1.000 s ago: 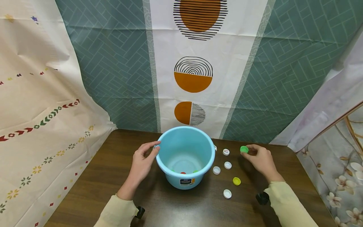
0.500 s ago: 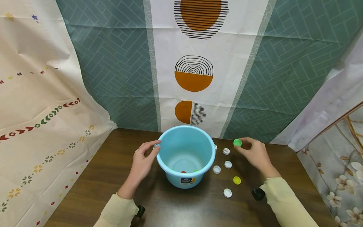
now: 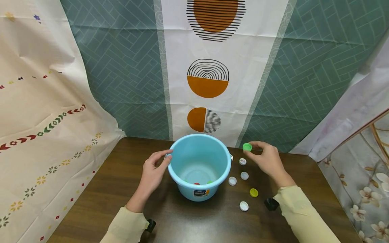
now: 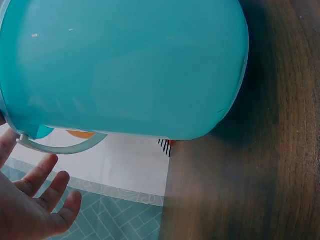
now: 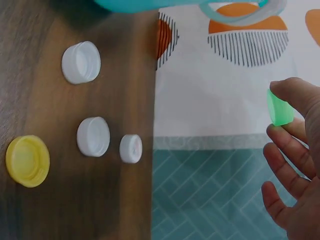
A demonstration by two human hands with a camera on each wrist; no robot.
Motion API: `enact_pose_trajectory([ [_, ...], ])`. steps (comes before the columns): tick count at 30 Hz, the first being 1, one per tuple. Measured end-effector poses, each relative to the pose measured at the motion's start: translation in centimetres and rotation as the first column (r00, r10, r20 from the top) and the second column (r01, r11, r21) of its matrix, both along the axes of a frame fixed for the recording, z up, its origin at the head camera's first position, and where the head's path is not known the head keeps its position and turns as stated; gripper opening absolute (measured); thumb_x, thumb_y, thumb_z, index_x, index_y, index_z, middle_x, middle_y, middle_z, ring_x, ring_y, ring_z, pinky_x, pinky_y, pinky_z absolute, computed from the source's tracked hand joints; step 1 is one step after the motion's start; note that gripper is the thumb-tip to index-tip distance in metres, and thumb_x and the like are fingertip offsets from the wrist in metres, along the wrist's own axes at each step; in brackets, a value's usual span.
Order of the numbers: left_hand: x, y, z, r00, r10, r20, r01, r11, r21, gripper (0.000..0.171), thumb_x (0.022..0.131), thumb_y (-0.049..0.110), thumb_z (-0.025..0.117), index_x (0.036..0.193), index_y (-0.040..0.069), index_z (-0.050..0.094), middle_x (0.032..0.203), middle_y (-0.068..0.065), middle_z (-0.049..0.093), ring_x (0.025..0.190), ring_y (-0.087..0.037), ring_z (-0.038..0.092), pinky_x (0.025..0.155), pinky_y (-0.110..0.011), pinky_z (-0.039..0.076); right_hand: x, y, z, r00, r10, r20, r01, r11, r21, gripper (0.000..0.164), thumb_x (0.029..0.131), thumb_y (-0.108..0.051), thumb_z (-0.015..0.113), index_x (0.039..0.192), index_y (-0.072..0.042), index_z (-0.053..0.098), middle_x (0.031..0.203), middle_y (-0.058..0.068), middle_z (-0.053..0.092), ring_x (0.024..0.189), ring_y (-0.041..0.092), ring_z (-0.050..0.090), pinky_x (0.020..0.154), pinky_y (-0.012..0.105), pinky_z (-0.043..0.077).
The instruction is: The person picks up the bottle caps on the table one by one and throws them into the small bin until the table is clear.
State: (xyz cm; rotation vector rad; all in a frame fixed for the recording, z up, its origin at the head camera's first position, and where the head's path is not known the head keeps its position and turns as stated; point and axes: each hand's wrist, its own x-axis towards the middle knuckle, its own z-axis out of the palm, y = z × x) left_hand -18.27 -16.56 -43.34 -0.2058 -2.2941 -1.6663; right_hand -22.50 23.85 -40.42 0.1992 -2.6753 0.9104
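Note:
My left hand [image 3: 153, 173] is at the left side of a light blue bucket [image 3: 186, 191], thumb and index finger holding its rim. In the left wrist view the other fingers [image 4: 57, 187] hang spread beside the bucket's handle [image 4: 75, 147]. Right of the bucket, my right hand [image 3: 267, 160] pinches a green bottle cap [image 3: 247, 147] by its edge, between thumb and fingertips. That cap is up off the table, its hollow side showing in the head view. Inside the bucket lie a red cap [image 3: 197, 184] and a green one [image 3: 209, 182], partly hidden by the front rim.
Several white caps, among them a small printed one [image 3: 242, 161] and a front one [image 3: 244, 206], lie on the brown wooden table [image 3: 194, 222] right of the bucket. A yellow cap [image 3: 254, 192] lies among them. Patterned cloth [image 3: 130, 84] hangs behind the table.
My right hand has carried the green bottle cap up and to the left, closer to the bucket. The left hand has stayed at the rim.

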Motion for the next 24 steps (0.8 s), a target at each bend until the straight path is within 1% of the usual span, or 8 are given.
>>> enact_pose_trajectory([
  [6, 0.0, 0.0, -0.1, 1.0, -0.002, 0.002, 0.002, 1.0, 0.001, 0.03, 0.088, 0.043, 0.062, 0.114, 0.03, 0.066, 0.115, 0.007, 0.059, 0.114, -0.012, 0.051, 0.102, -0.049, 0.038, -0.1, -1.2, 0.9, 1.0, 0.013, -0.024, -0.013, 1.0, -0.003, 0.05, 0.078, -0.049, 0.07, 0.116, -0.016, 0.065, 0.104, 0.003, 0.068, 0.099, 0.025, 0.064, 0.075, 0.042, 0.053],
  [8, 0.0, 0.0, 0.1, 1.0, -0.003, 0.008, 0.003, 1.0, 0.007, 0.03, 0.088, 0.042, 0.062, 0.114, 0.029, 0.066, 0.115, 0.006, 0.06, 0.114, -0.012, 0.051, 0.103, -0.049, 0.037, -0.2, -1.6, 1.1, 0.999, 0.016, -0.035, -0.016, 1.0, -0.005, 0.048, 0.078, -0.047, 0.071, 0.115, -0.017, 0.066, 0.104, 0.002, 0.068, 0.098, 0.023, 0.064, 0.075, 0.042, 0.052],
  [13, 1.2, 0.5, 2.2, 1.0, -0.015, 0.025, 0.015, 0.999, 0.029, 0.03, 0.09, 0.029, 0.063, 0.116, 0.016, 0.066, 0.117, -0.005, 0.06, 0.116, -0.022, 0.052, 0.103, -0.051, 0.036, -0.2, -2.7, 1.9, 0.999, 0.035, -0.039, -0.035, 0.999, -0.018, 0.046, 0.078, -0.047, 0.071, 0.114, -0.019, 0.066, 0.105, 0.001, 0.068, 0.098, 0.021, 0.062, 0.078, 0.043, 0.052],
  [14, 1.3, 0.6, 2.4, 0.999, -0.018, 0.026, 0.017, 0.999, 0.033, 0.03, 0.09, 0.027, 0.063, 0.117, 0.014, 0.066, 0.118, -0.006, 0.06, 0.117, -0.024, 0.052, 0.103, -0.052, 0.036, -0.2, -2.9, 2.1, 0.999, 0.038, -0.037, -0.039, 0.999, -0.02, 0.046, 0.078, -0.048, 0.071, 0.114, -0.02, 0.066, 0.105, 0.0, 0.067, 0.098, 0.021, 0.061, 0.079, 0.043, 0.052],
  [15, 1.4, 0.6, 2.4, 1.0, -0.018, 0.026, 0.017, 0.999, 0.03, 0.03, 0.09, 0.026, 0.063, 0.117, 0.014, 0.066, 0.118, -0.007, 0.06, 0.117, -0.025, 0.051, 0.102, -0.052, 0.036, -0.2, -3.1, 2.2, 0.998, 0.042, -0.035, -0.043, 0.999, -0.021, 0.046, 0.078, -0.048, 0.071, 0.114, -0.02, 0.066, 0.106, 0.0, 0.067, 0.099, 0.02, 0.061, 0.079, 0.043, 0.051],
  [18, 0.8, 0.4, 1.3, 1.0, -0.01, 0.015, 0.01, 1.0, 0.022, 0.029, 0.089, 0.034, 0.063, 0.115, 0.021, 0.067, 0.116, -0.001, 0.061, 0.115, -0.02, 0.052, 0.102, -0.05, 0.037, -0.2, -3.8, 2.6, 0.998, 0.055, -0.041, -0.056, 0.998, -0.02, 0.046, 0.079, -0.047, 0.07, 0.116, -0.021, 0.065, 0.107, 0.0, 0.066, 0.099, 0.019, 0.059, 0.078, 0.041, 0.051],
  [21, 0.1, 0.1, 0.1, 1.0, 0.002, 0.002, -0.002, 1.0, 0.007, 0.03, 0.088, 0.041, 0.062, 0.114, 0.028, 0.066, 0.115, 0.006, 0.06, 0.114, -0.014, 0.052, 0.102, -0.047, 0.038, -0.2, -4.4, 2.8, 0.996, 0.075, -0.056, -0.077, 0.997, -0.024, 0.044, 0.079, -0.043, 0.071, 0.116, -0.02, 0.065, 0.106, -0.001, 0.065, 0.097, 0.018, 0.059, 0.075, 0.038, 0.05],
  [24, -0.1, 0.1, -0.1, 1.0, 0.006, -0.002, -0.006, 1.0, 0.002, 0.03, 0.087, 0.044, 0.062, 0.114, 0.03, 0.066, 0.113, 0.009, 0.06, 0.114, -0.013, 0.053, 0.103, -0.045, 0.039, -0.3, -5.2, 3.0, 0.992, 0.097, -0.074, -0.1, 0.994, -0.034, 0.042, 0.079, -0.04, 0.072, 0.115, -0.019, 0.066, 0.104, -0.001, 0.066, 0.095, 0.017, 0.059, 0.073, 0.036, 0.051],
])
